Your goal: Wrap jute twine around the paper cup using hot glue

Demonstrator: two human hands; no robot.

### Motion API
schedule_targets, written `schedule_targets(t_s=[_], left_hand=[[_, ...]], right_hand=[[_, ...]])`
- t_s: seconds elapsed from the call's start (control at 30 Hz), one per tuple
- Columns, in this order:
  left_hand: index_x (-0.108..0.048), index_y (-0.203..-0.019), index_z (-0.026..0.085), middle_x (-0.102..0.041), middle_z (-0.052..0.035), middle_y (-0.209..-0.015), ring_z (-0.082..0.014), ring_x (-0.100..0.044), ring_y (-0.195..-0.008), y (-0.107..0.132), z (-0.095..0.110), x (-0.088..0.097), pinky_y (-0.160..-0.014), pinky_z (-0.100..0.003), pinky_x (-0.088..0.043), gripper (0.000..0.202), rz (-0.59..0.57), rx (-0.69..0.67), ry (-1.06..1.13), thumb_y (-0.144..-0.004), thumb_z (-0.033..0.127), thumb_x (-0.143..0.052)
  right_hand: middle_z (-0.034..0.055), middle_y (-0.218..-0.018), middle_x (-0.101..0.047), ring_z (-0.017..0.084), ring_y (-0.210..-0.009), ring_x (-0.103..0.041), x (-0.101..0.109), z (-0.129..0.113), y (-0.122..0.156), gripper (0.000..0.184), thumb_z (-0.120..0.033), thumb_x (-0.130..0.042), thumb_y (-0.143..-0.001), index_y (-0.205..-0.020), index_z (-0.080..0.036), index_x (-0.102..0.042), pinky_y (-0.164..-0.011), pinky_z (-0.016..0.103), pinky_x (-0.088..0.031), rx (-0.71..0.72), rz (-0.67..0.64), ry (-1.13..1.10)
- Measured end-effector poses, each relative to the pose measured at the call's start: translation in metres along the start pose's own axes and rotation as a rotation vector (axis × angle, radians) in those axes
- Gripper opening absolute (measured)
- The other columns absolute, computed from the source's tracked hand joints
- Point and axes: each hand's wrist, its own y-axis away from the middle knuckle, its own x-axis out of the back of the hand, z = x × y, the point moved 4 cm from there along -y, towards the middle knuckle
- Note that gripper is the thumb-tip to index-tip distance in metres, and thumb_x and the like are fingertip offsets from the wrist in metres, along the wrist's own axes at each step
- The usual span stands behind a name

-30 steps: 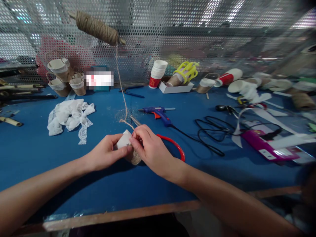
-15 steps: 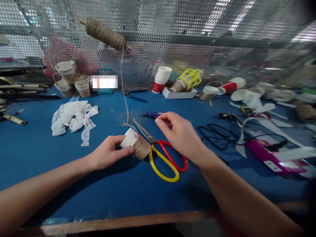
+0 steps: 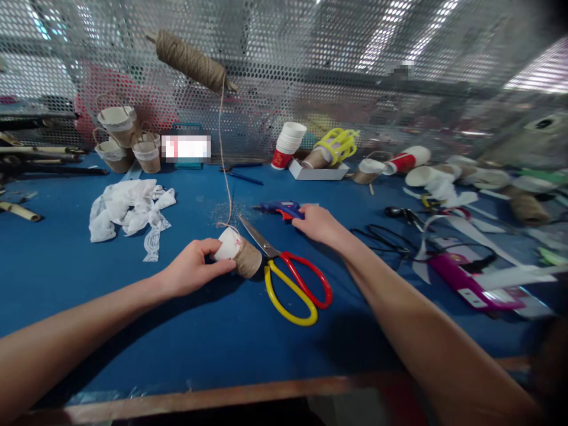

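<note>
A small white paper cup (image 3: 228,244) lies tilted in my left hand (image 3: 190,269), thumb and fingers closed around its bare end. Brown twine (image 3: 248,259) wraps the cup's other part, and a loose strand runs up from it to a spool (image 3: 190,61). Beyond the scissors, my right hand (image 3: 320,225) is closed at the rear of a blue hot glue gun (image 3: 277,207) with a red trigger; its nozzle points left. The fingers' far side is hidden. Large scissors (image 3: 275,253) with one red and one yellow handle lie partly open between my hands, beside the cup.
White lace (image 3: 128,207) is heaped on the left of the blue table (image 3: 177,349). Several twine-wrapped cups (image 3: 146,155) stand behind it. Stacked paper cups (image 3: 289,145) and a white box (image 3: 319,170) sit at the back. Black cable (image 3: 377,241) and a purple device (image 3: 474,283) lie right.
My right hand has moved away from above the scissors handles to the glue gun and closed on its rear. My left hand keeps hold of the cup, slightly turned.
</note>
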Motion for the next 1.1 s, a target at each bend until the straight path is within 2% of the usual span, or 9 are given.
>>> schedule_targets(t_s=[0.03,0.17,0.27,0.37,0.43,0.57,0.67,0.83,1.1], left_hand=[[-0.064,-0.084,0.01,-0.064,-0.0086,-0.085,-0.0182,-0.055,-0.075,0.0,0.001,0.0,-0.075,-0.033,-0.043,0.024,0.007,-0.005,-0.006,-0.074,0.03,-0.056],[-0.063,-0.081,0.01,-0.063,-0.0077,-0.082,-0.018,-0.054,-0.075,-0.001,0.003,0.002,-0.073,-0.031,-0.042,0.022,0.053,-0.04,-0.014,-0.074,0.03,-0.056],[-0.063,-0.08,0.008,-0.063,-0.0084,-0.081,-0.018,-0.054,-0.074,-0.003,0.001,0.002,-0.072,-0.031,-0.042,0.024,0.067,-0.046,0.001,-0.074,0.03,-0.055],[-0.063,-0.081,0.008,-0.062,-0.0068,-0.078,-0.0166,-0.054,-0.07,-0.005,-0.006,0.0,-0.068,-0.029,-0.043,0.026,0.044,0.007,0.034,-0.074,0.032,-0.055],[-0.063,-0.082,0.008,-0.063,-0.0059,-0.076,-0.016,-0.054,-0.067,-0.007,-0.01,0.0,-0.066,-0.028,-0.043,0.027,0.033,0.034,0.06,-0.074,0.032,-0.055],[-0.063,-0.085,0.007,-0.065,-0.0077,-0.078,-0.0165,-0.056,-0.068,-0.01,-0.013,0.0,-0.068,-0.03,-0.045,0.028,0.012,0.047,0.155,-0.073,0.031,-0.056],[-0.063,-0.087,0.007,-0.066,-0.009,-0.083,-0.0168,-0.057,-0.072,-0.011,-0.013,0.001,-0.072,-0.03,-0.044,0.027,-0.006,0.05,0.211,-0.073,0.028,-0.057],[-0.062,-0.089,0.005,-0.066,-0.0103,-0.085,-0.0174,-0.058,-0.074,-0.011,-0.013,0.001,-0.074,-0.031,-0.044,0.029,0.0,0.075,0.244,-0.072,0.027,-0.057],[-0.062,-0.086,0.006,-0.065,-0.0079,-0.081,-0.015,-0.056,-0.07,-0.009,-0.011,0.001,-0.07,-0.028,-0.043,0.025,0.03,0.099,0.282,-0.072,0.026,-0.059]], right_hand=[[0.0048,-0.055,-0.059,0.019,-0.056,-0.058,0.003,-0.001,0.003,0.002,-0.017,-0.056,-0.064,-0.067,-0.017,-0.056,-0.053,0.031,-0.043,-0.008,0.005,-0.043],[0.008,-0.08,-0.064,0.014,-0.061,-0.06,0.02,-0.013,0.024,0.027,-0.02,-0.053,-0.069,-0.096,-0.014,-0.052,-0.055,0.027,-0.047,-0.001,0.038,-0.293],[0.0042,-0.071,-0.061,0.012,-0.056,-0.055,0.025,-0.024,0.043,0.022,-0.026,-0.059,-0.066,-0.083,-0.014,-0.054,-0.053,0.025,-0.045,-0.042,-0.046,-0.665],[0.0002,-0.057,-0.056,0.01,-0.048,-0.05,0.021,-0.036,0.06,0.017,-0.03,-0.059,-0.068,-0.072,-0.014,-0.055,-0.048,0.024,-0.041,-0.049,-0.164,-0.734],[0.0004,-0.06,-0.057,0.01,-0.049,-0.051,0.018,-0.044,0.07,0.018,-0.03,-0.055,-0.071,-0.078,-0.014,-0.056,-0.05,0.025,-0.042,0.027,-0.218,-0.752],[-0.0014,-0.057,-0.054,0.01,-0.047,-0.049,0.015,-0.054,0.086,0.019,-0.032,-0.051,-0.076,-0.082,-0.015,-0.056,-0.048,0.025,-0.042,0.121,-0.292,-0.686],[-0.0042,-0.046,-0.047,0.01,-0.041,-0.044,0.017,-0.055,0.091,0.019,-0.035,-0.051,-0.075,-0.071,-0.017,-0.055,-0.043,0.024,-0.039,0.107,-0.252,-0.562],[-0.0036,-0.041,-0.045,0.013,-0.043,-0.046,0.018,-0.058,0.096,0.024,-0.035,-0.049,-0.075,-0.057,-0.02,-0.05,-0.048,0.027,-0.039,0.231,-0.166,-0.348],[0.0013,-0.051,-0.049,0.015,-0.048,-0.048,0.018,-0.063,0.099,0.025,-0.034,-0.043,-0.078,-0.067,-0.018,-0.058,-0.047,0.029,-0.037,0.314,-0.163,-0.2]])
